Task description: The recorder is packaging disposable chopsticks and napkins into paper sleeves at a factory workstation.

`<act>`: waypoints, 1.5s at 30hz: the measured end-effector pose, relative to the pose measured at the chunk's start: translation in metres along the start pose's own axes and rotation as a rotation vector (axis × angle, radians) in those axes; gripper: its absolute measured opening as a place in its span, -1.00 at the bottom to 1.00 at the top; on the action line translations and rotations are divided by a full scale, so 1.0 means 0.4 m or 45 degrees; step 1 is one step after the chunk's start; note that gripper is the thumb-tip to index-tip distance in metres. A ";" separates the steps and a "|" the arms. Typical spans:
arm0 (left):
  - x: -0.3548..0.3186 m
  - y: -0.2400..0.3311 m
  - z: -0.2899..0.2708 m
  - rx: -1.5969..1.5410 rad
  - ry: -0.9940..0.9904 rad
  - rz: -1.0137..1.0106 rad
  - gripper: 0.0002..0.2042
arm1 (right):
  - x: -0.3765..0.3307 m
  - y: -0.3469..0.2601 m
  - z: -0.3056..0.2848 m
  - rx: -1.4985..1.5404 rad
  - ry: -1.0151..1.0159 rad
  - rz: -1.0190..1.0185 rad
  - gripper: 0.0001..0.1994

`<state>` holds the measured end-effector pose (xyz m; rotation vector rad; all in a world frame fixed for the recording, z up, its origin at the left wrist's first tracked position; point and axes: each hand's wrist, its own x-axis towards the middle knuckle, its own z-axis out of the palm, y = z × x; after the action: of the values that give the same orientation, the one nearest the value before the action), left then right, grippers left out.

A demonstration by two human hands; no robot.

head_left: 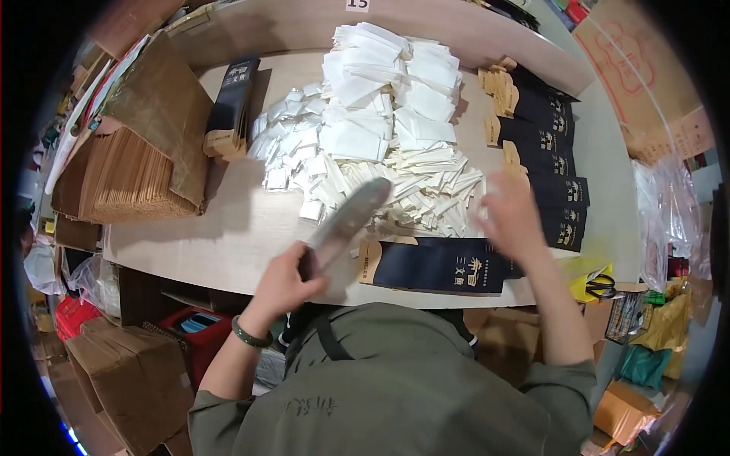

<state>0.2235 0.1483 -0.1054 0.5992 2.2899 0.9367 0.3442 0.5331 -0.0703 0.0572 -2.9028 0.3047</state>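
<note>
My left hand [283,285] is wrapped round the dark lower end of a long grey, round-tipped, blade-like thing [350,220]. It slants up over the table, and blur hides its exact kind. Just right of a heap of thin white packets [437,190], my right hand [517,216] is raised and smeared by motion, so its grip is unclear. Between my forearms a flat navy sleeve [433,264] with a tan end lies along the table's front edge. Stacks of flat white packets [357,137] rise behind the heap, and small shiny sachets [285,144] spread to their left.
Overlapping navy sleeves [544,144] lie at the right of the table [228,247]. Another navy stack [232,102] stands back left, beside an open carton [152,114] packed with brown card. Black-handled scissors [601,285] hang near the right corner. A large carton [646,76] stands beyond.
</note>
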 end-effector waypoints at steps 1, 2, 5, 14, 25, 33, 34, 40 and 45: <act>-0.002 0.011 0.029 -0.128 -0.141 0.076 -0.60 | -0.020 -0.066 0.009 0.200 -0.123 0.011 -0.72; -0.004 0.065 0.059 -0.305 -0.234 0.189 -0.65 | -0.042 -0.120 0.037 0.208 -0.145 -0.182 -0.73; 0.023 0.147 0.170 -0.363 -0.397 0.752 -0.60 | -0.038 -0.206 0.164 0.431 -0.126 -0.442 -0.68; 0.009 0.126 0.089 -0.604 -0.657 0.159 -0.46 | -0.081 -0.157 0.119 0.238 -0.500 -0.249 -0.37; 0.038 0.013 0.082 0.288 0.336 0.145 -0.59 | -0.004 -0.293 0.154 0.334 -0.270 0.290 -0.64; -0.065 -0.034 0.005 0.542 0.106 0.273 -0.42 | 0.015 -0.304 0.193 0.401 -0.402 0.437 -0.81; -0.062 -0.032 0.001 0.584 0.056 0.335 -0.40 | 0.005 -0.314 0.228 0.416 -0.339 0.497 -0.81; -0.014 0.078 -0.044 0.654 0.030 0.762 -0.38 | 0.013 -0.350 0.222 0.587 -0.278 0.396 -0.73; -0.256 0.380 -0.256 0.643 0.443 1.115 -0.67 | 0.035 -0.073 0.082 -0.078 -0.519 0.824 -0.62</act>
<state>0.2574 0.1379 0.1018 1.8850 2.6011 0.8534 0.3254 0.4976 -0.0925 -0.9469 -3.2416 0.3349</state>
